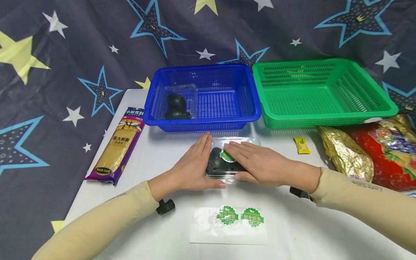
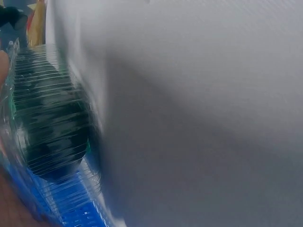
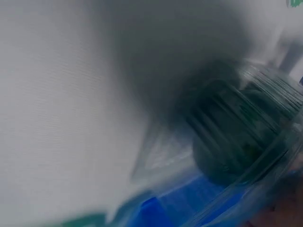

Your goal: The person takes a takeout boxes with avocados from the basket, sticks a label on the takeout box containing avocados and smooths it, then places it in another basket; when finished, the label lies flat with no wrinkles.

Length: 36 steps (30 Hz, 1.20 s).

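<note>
A clear plastic box (image 1: 221, 177) lies on the white table in the head view, with dark, avocado-like fruit (image 1: 215, 159) inside. A round green-and-white sticker (image 1: 228, 157) is on its lid. My right hand (image 1: 264, 164) rests on the right part of the lid, its straight fingers touching the sticker and partly covering it. Along the box's left side lies my left hand (image 1: 194, 165), fingers extended and thumb near the front edge. Both wrist views show the box's ribbed side (image 2: 52, 118) close up. In front, a white backing sheet (image 1: 227, 234) bears two green stickers (image 1: 252, 217).
Behind the box stands a blue basket (image 1: 201, 127) holding another clear box of dark fruit (image 1: 177, 103). A green basket (image 1: 325, 121) adjoins it. A pasta pack (image 1: 118, 148) lies left; a small yellow packet (image 1: 302, 145), a gold pack (image 1: 347, 153) and a red bag (image 1: 386, 159) lie right.
</note>
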Available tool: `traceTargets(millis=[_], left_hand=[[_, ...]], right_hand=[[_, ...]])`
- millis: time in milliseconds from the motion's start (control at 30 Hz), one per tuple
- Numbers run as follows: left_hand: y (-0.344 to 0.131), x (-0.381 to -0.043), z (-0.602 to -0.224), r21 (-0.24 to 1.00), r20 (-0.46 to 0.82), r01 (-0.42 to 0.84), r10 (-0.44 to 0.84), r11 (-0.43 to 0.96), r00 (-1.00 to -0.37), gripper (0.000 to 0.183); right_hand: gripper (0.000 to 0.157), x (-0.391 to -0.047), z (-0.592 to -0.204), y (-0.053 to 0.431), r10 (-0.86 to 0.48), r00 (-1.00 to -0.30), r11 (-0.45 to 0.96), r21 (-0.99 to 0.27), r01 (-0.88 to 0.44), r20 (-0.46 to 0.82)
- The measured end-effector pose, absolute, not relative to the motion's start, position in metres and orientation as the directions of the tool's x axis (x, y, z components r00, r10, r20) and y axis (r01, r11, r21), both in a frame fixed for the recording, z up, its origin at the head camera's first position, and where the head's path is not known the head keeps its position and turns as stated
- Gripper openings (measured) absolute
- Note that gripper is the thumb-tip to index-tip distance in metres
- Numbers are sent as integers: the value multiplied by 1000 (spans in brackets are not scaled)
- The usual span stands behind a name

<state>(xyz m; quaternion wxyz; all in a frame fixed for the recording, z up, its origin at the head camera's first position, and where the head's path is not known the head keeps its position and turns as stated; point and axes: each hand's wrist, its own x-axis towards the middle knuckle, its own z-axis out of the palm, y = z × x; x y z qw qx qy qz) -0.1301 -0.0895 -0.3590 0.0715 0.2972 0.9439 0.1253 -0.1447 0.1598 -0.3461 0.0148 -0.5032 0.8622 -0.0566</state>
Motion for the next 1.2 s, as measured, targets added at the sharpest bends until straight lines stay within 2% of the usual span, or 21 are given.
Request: traceTargets(millis=[200, 433, 533, 733, 1033, 1200], left_hand=[[-88, -130, -360, 262, -54, 543, 574, 798, -817, 130], [-89, -129, -360, 267, -53, 545, 576, 795, -816, 129], [-90, -129, -360, 276, -57, 551, 585, 788, -809, 129], [-90, -130, -361, 289, -64, 563, 602, 774, -796, 128], [-88, -129, -364, 289, -34, 554, 586, 781, -809, 127], [-89, -129, -362, 276, -44, 544, 575, 793, -817, 128]], right_hand=[[80, -127, -348, 176, -873, -483, 481, -40, -876, 65], [80, -111, -350, 167, -913, -387, 384, -50, -922, 132], [77, -113, -351, 159, -918, -375, 370, -67, -927, 125], [78, -124, -352, 145, -910, -411, 403, -119, -908, 59], [81, -136, -351, 155, -845, -535, 530, -123, -839, 11], [83, -123, -353, 168, -852, -520, 514, -83, -854, 63]])
